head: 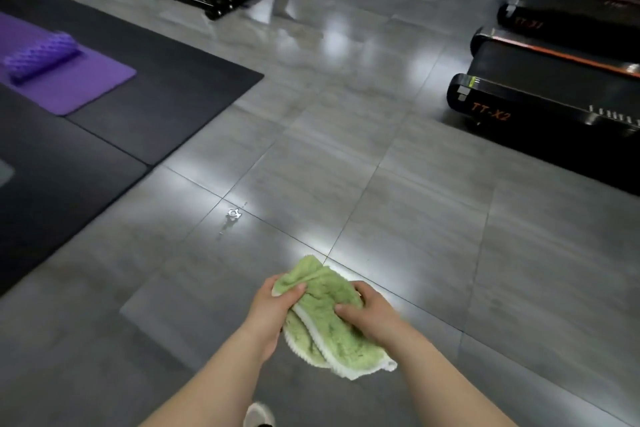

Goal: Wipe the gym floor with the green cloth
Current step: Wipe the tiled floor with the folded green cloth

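A person stands over a grey tiled gym floor, holding a green cloth bunched in the air between both hands. The left hand and right hand each close their fingers on its folds. It looks soft, light and floppy, best gripped by a gathered wad. A small wet patch, possibly water, lies ahead near a tile corner.

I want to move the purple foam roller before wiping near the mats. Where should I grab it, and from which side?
Grip the purple foam roller around its middle, coming down from above. It lies on its side on the purple mat, ends angled, so the top of the barrel looks the most open side.
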Demonstrator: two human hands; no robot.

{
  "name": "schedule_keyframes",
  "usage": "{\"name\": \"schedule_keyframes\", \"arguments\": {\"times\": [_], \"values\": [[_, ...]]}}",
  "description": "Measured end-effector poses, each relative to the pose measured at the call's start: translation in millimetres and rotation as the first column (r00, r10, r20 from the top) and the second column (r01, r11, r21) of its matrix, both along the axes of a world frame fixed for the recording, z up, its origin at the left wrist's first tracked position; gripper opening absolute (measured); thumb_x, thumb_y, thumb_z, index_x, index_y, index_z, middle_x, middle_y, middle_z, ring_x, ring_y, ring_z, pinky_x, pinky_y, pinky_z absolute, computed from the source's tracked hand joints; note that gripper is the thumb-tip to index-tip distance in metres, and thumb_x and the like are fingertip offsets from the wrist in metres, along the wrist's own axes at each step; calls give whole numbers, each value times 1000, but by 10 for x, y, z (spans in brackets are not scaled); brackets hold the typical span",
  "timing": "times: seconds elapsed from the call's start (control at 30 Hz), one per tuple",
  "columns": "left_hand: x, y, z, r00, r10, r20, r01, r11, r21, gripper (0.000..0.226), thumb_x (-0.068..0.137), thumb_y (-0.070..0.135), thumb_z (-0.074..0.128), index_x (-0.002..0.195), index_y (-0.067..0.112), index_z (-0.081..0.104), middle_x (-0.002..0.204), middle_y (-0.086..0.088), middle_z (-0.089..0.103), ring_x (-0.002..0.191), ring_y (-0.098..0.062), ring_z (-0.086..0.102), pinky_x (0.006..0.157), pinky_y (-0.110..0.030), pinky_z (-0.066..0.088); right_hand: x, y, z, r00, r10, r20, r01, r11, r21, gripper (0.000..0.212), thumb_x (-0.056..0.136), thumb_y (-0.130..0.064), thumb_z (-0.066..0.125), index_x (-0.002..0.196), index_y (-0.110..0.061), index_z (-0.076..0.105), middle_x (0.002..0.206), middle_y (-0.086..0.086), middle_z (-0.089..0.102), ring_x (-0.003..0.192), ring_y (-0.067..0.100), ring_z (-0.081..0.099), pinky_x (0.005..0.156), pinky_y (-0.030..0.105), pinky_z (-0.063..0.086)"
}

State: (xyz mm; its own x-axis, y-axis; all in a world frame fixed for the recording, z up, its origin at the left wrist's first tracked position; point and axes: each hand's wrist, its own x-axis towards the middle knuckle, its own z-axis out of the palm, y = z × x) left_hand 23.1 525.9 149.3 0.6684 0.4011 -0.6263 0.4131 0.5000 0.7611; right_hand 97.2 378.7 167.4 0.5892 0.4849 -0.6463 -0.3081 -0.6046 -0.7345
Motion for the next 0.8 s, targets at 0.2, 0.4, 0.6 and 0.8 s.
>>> {"name": "schedule_keyframes", "arguments": {"times": [0.2,0.4,0.6,0.8], "values": [[-434,670,-116,940,335,-72,-328,940,88,18,87,4,52,76,17,47,74,-10,56,66,-21,55,53,-28,49,-640,1052,-100,919,378,114,-369,925,-93,80,74,-33,69,137,-26,20,132,-5,33,125,14,38,102,22,33],[-490,1348,-422,917,368,-150,-376,927,-22,2,89,9,50,89,7,51,82,-14,60,72,-23,58,55,-28,53,-873,1857,-538,924,348,160,-315,928,-198,81,77,-32,65,141,-23,16,141,-4,28,133,16,33,104,27,33],[-68,2073,-546,915,373,-156,-371,928,42,15,87,6,54,77,16,49,75,-7,57,68,-19,54,60,-30,45,-241,2470,-775,825,515,232,-454,849,-271,60,81,-14,50,137,-19,29,140,1,34,129,22,34,105,30,33],[613,3102,-717,916,379,-133,-364,923,127,14,84,7,60,79,19,53,77,-2,59,69,-14,56,63,-25,45,599,3398,-924,755,590,287,-530,806,-263,73,79,-19,55,142,-28,19,146,-3,24,128,20,39,99,27,39]]}}
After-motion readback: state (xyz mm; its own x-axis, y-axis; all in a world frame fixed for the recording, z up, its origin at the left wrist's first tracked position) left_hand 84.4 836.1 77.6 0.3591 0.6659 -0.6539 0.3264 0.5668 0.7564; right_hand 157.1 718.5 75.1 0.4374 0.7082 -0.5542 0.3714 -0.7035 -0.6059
